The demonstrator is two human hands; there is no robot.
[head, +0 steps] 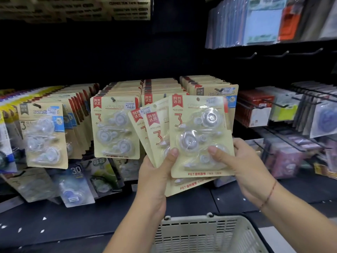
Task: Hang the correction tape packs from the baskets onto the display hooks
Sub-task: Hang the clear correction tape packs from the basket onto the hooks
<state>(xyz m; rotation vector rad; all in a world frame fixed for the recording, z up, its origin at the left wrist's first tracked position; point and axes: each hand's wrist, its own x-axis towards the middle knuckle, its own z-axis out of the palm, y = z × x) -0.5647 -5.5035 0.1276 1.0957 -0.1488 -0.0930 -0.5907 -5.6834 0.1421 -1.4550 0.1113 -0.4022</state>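
I hold a fanned stack of beige correction tape packs [198, 136] in front of the display. My left hand [156, 179] grips the fan from below, thumb pressed on the packs' lower left. My right hand [242, 165] pinches the frontmost pack at its lower right corner, thumb on the clear blister. Rows of identical packs hang on display hooks [113, 99] behind, with a full row [116, 126] just left of my hands. A grey plastic basket [206, 234] sits below my arms; its inside is mostly out of view.
More correction tape packs with blue labels [43, 134] hang at the left. Other stationery hangs on black hooks [273, 105] at the right, and three bare hooks [284, 53] stick out above. Notebooks [264, 21] fill the top right shelf. A dark ledge [73, 221] runs below the display.
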